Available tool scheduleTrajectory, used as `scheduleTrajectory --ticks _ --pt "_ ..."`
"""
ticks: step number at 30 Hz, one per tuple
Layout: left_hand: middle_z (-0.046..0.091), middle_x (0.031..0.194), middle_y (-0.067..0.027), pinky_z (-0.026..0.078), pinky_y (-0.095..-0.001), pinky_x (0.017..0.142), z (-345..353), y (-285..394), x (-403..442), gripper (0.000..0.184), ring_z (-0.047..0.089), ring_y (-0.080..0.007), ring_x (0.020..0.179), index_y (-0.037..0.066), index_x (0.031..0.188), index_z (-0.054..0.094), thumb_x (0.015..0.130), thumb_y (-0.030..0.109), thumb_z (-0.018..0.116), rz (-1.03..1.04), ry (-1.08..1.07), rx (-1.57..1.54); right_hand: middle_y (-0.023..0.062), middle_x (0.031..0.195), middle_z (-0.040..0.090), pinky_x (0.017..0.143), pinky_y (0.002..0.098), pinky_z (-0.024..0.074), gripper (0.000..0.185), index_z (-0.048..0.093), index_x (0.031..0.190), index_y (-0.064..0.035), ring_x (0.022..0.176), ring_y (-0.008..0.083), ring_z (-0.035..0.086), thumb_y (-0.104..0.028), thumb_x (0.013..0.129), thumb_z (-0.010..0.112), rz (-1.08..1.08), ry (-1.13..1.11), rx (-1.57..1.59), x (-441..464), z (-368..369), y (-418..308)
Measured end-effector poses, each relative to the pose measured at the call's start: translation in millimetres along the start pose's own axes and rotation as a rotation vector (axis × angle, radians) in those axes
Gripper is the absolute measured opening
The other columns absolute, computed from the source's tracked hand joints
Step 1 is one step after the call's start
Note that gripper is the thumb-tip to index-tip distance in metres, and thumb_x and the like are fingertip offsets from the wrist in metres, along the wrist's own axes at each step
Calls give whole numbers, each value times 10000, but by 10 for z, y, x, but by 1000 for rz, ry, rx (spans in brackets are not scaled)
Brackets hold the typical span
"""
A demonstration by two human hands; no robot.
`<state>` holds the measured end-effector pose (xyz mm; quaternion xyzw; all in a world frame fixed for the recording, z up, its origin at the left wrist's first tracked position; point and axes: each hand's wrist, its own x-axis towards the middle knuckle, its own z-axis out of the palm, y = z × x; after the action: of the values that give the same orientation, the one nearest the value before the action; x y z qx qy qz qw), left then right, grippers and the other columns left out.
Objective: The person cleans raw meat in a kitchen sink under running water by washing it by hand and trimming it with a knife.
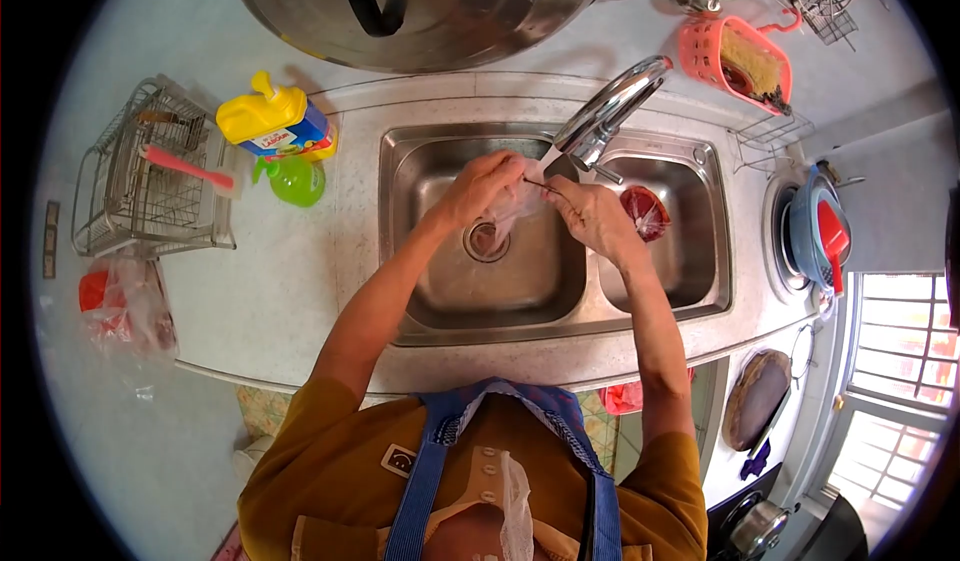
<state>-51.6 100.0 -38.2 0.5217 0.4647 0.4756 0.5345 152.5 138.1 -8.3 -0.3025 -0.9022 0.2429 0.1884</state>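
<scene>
We saw the left hand (490, 189) pinching a clear bag (508, 213), and the right hand (592, 219) pinching a thin dark strip (541, 187) beside it, too small for us to identify. The bag hung above the larger basin (430, 291), near the drain (487, 242). We judged that a hard tug could tear it, or that a loose pinch could drop it over the hole and block the water. The tap (590, 126) stood just beyond the hands, so a raised knuckle might have knocked its lever (608, 175). In the smaller basin (665, 286) sat a red thing (645, 213), which the right wrist could have bumped. Farther out, a yellow bottle (265, 121) and a green bottle (295, 183) stood on the bench (270, 291), well apart from both hands
</scene>
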Motion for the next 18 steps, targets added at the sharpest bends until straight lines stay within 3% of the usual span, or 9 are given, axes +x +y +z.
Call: scheduleTrajectory --ticks 1,4,11,13,17,18 --pt "536 737 -6 409 -215 564 -22 26 4 275 485 -80 650 24 971 565 925 273 458 -113 -24 7 222 696 567 558 448 437 178 530 949 -36 688 400 559 -199 880 515 33 -16 6 28 -55 -36" --pt "500 780 32 388 -193 623 -43 26 56 219 462 -53 720 35 965 559 907 231 481 -11 -73 36 210 675 567 557 444 446 174 536 942 -49 663 393 566 -211 884 511 18 -34 -104 72 -120 -59" --pt "479 726 22 392 -219 598 -34 147 55 240 451 -53 690 30 931 558 900 259 495 -68 -158 164 175 585 558 533 443 457 251 598 795 -64 586 374 571 -305 852 556 -5 -95 -295 182 -184 -25" --pt "524 666 -62 416 -299 578 2 207 69 306 512 -122 637 -2 842 561 858 301 520 17 -136 334 154 569 561 522 431 470 301 611 732 -72 565 357 576 -354 829 573 -162 -184 -406 253 -210 95" --pt "528 674 -75 422 -303 580 31 -257 165 304 509 -126 640 6 867 562 856 307 524 194 -111 616 143 602 599 528 398 497 296 643 731 -58 581 322 609 -333 813 571 -211 -375 -499 367 -215 98" --pt "533 687 -71 424 -302 584 40 -349 169 309 508 -126 647 3 880 557 858 310 525 230 -2 612 138 620 607 533 401 499 291 645 725 -63 595 319 614 -331 810 570 -267 -519 -538 343 -114 149"
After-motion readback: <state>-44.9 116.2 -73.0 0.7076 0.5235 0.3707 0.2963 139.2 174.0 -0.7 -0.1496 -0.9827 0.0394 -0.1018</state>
